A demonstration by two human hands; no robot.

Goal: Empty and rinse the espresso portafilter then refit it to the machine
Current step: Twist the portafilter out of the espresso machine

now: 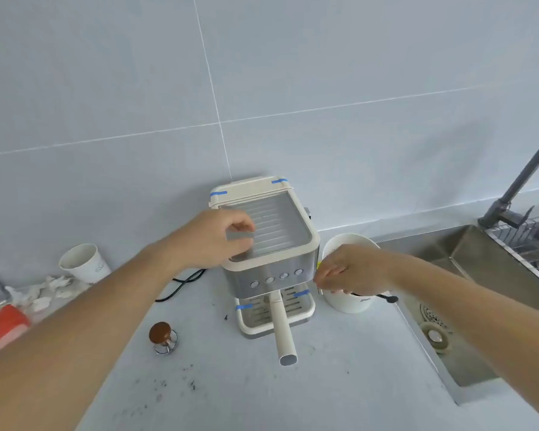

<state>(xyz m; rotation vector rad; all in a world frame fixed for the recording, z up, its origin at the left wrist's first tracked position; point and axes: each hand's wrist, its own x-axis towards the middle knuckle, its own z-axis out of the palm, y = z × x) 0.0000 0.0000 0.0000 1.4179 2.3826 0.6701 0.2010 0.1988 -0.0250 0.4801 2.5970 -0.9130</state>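
A cream and steel espresso machine (271,244) stands against the tiled wall. The portafilter sits fitted under it, its long cream handle (282,328) pointing toward me over the drip tray (305,309). My left hand (215,237) rests on the machine's top left corner, fingers curled over the ribbed top. My right hand (346,270) is at the machine's right side, fingers pinched near the front panel edge, in front of a white tub (350,303). I cannot tell whether it holds anything.
A wooden-topped tamper (162,337) stands on the counter left of the machine. Coffee grounds speckle the counter (181,381). A paper cup (84,262), crumpled tissue and a red packet (3,325) lie at left. A steel sink (461,346) with faucet (517,188) is at right.
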